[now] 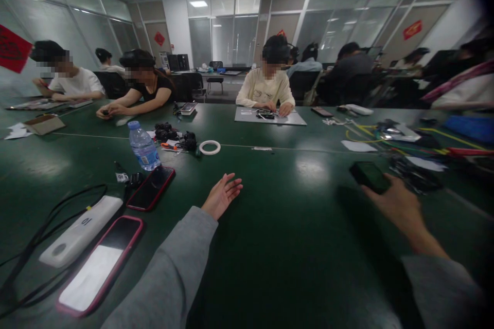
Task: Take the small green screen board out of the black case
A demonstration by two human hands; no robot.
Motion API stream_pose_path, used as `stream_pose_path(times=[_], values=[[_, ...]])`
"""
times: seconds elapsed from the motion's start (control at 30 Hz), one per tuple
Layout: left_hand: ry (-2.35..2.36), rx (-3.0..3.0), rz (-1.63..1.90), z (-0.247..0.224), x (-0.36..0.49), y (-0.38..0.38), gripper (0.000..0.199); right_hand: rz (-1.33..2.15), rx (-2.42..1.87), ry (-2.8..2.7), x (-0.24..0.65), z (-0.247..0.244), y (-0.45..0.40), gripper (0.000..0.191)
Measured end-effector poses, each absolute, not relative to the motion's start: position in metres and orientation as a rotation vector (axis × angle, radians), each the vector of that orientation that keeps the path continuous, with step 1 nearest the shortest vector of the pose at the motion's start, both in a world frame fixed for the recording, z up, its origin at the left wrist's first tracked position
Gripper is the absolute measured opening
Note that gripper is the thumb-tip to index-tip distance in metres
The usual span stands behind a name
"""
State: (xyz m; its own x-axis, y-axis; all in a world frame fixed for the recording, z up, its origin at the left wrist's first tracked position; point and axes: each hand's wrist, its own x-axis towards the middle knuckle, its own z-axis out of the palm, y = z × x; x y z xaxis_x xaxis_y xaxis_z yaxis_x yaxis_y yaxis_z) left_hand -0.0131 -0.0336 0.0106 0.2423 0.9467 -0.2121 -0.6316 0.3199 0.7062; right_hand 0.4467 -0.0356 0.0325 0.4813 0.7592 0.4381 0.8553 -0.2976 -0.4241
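My left hand (224, 196) rests near the middle of the green table (278, 247), palm partly turned up and fingers loosely apart, holding nothing. At the right, my right hand (403, 208) grips a small dark box-shaped object (369, 176) with a flat, glossy greenish face. Its exact kind does not show. Beside it lies a tangle of black cables (415, 172). Left of my left hand are a phone with a red edge (152, 188), a clear water bottle (143, 146) and a white roll of tape (210, 147).
A pink-cased phone (101, 266), a long white device (82, 231) and black cords lie at the near left. Black parts (175, 137) sit past the bottle. Across the table, a person (266, 87) works over a grey board (247, 115). Yellow cables (360, 136) lie far right.
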Motion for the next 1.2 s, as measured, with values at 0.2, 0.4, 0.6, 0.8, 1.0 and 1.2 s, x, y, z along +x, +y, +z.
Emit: stream_pose_path(times=[0.2,0.4,0.6,0.8,1.0,1.2], values=[[0.692,0.631,1.183,0.010,-0.012,-0.037,0.050,-0.022,-1.560,-1.735,0.250,0.025,-0.027,0.062],[0.695,0.717,1.265,0.011,-0.006,-0.041,0.076,0.167,-1.313,-1.886,0.135,0.010,-0.062,0.059],[0.727,0.778,1.311,0.009,-0.002,-0.041,0.076,0.195,-1.276,-1.927,0.127,0.000,-0.074,0.061],[0.759,0.795,1.295,0.005,-0.003,-0.039,0.074,0.222,-1.285,-1.923,0.130,0.000,-0.075,0.062],[0.736,0.823,1.309,0.005,-0.003,-0.039,0.074,0.229,-1.289,-1.929,0.129,0.002,-0.076,0.061],[0.768,0.850,1.322,0.006,-0.002,-0.040,0.075,0.257,-1.285,-1.904,0.129,0.003,-0.076,0.060]])
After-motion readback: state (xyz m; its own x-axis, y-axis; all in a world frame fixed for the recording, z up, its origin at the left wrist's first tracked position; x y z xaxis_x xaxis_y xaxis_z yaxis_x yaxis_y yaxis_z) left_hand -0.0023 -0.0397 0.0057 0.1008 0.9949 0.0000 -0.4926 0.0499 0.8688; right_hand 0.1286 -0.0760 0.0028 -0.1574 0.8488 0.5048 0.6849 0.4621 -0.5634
